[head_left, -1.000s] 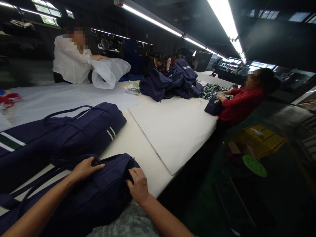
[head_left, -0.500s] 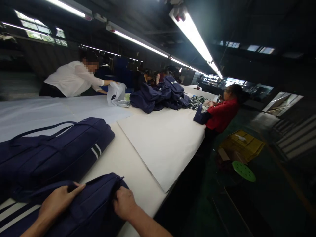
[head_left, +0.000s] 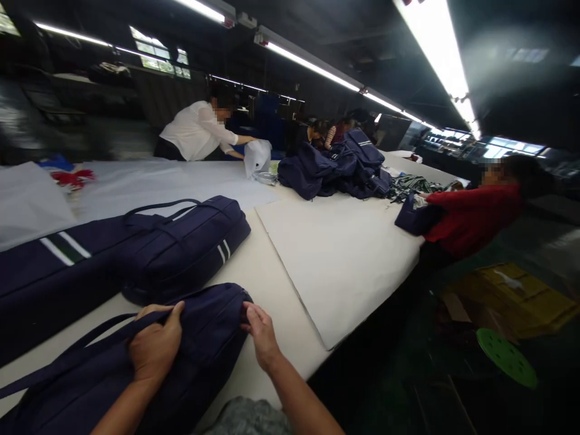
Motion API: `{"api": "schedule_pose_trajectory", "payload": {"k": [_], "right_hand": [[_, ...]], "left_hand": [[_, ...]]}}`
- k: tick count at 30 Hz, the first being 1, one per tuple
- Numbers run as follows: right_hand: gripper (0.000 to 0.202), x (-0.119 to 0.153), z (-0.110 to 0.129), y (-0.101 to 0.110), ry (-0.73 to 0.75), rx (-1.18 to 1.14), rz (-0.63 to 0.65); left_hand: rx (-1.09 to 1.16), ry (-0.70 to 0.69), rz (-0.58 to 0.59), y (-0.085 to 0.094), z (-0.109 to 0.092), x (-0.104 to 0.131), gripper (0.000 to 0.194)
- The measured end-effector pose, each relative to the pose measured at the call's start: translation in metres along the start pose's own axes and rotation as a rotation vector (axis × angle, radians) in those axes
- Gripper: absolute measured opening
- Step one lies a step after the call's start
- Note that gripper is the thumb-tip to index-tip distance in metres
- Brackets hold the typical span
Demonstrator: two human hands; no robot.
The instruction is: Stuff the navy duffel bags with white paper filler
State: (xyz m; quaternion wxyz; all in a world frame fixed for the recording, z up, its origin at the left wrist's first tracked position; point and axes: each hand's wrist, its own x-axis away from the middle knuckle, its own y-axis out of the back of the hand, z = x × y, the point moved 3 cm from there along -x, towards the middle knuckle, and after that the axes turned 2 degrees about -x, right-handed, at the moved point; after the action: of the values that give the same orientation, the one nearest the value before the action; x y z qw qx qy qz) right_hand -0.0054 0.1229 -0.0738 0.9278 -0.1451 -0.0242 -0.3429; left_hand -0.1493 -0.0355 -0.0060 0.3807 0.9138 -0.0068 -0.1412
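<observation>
A navy duffel bag (head_left: 203,329) lies on the pale table in front of me, its long strap trailing to the lower left. My left hand (head_left: 156,344) is closed on the bag's top near the strap, thumb pointing up. At the bag's far end, my right hand (head_left: 260,332) holds the edge with bent fingers; their tips are partly hidden against the cloth. Just beyond lies a fuller navy bag (head_left: 181,248) with looped handles and white stripes. Another navy bag (head_left: 27,278) with a white and dark green band reaches the left edge.
A large white sheet (head_left: 344,254) covers the table's right part. Farther back are piled navy bags (head_left: 335,166) and striped straps (head_left: 417,184). A person in white handles plastic; one in red (head_left: 475,211) holds a navy bag. A green stool (head_left: 506,356) and yellow crate (head_left: 521,296) stand right.
My view has turned left, so the scene sits farther right. My left hand has gone from lying across the bag to a closed grip. My right hand's fingers have loosened from a fist.
</observation>
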Motion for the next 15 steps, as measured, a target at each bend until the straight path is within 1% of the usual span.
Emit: {"api": "schedule_pose_trajectory", "payload": {"k": [1,3,5,7,10,13,15], "right_hand": [[0.054,-0.007,-0.003,-0.004,-0.020,-0.042,0.014],[0.057,-0.017,-0.009,-0.011,-0.016,-0.083,-0.025],[0.051,-0.022,-0.014,-0.019,-0.088,-0.118,-0.065],[0.043,-0.023,-0.016,-0.025,-0.178,-0.131,-0.062],[0.039,-0.015,-0.014,-0.034,-0.218,-0.103,-0.019],[0.033,-0.001,-0.014,-0.040,-0.186,-0.052,-0.008],[0.032,0.009,-0.017,-0.042,-0.161,-0.062,0.007]], "left_hand": [[0.001,0.006,-0.011,0.003,-0.006,0.002,0.032],[0.017,-0.006,0.004,0.007,-0.015,0.004,0.033],[0.059,0.008,0.021,0.011,-0.017,0.006,0.033],[0.093,0.063,0.031,0.013,-0.013,0.004,0.034],[0.048,0.172,0.050,0.013,-0.002,-0.008,0.037],[-0.068,0.263,0.154,0.005,0.010,-0.020,0.041],[-0.111,0.278,0.236,-0.001,0.016,-0.025,0.046]]}}
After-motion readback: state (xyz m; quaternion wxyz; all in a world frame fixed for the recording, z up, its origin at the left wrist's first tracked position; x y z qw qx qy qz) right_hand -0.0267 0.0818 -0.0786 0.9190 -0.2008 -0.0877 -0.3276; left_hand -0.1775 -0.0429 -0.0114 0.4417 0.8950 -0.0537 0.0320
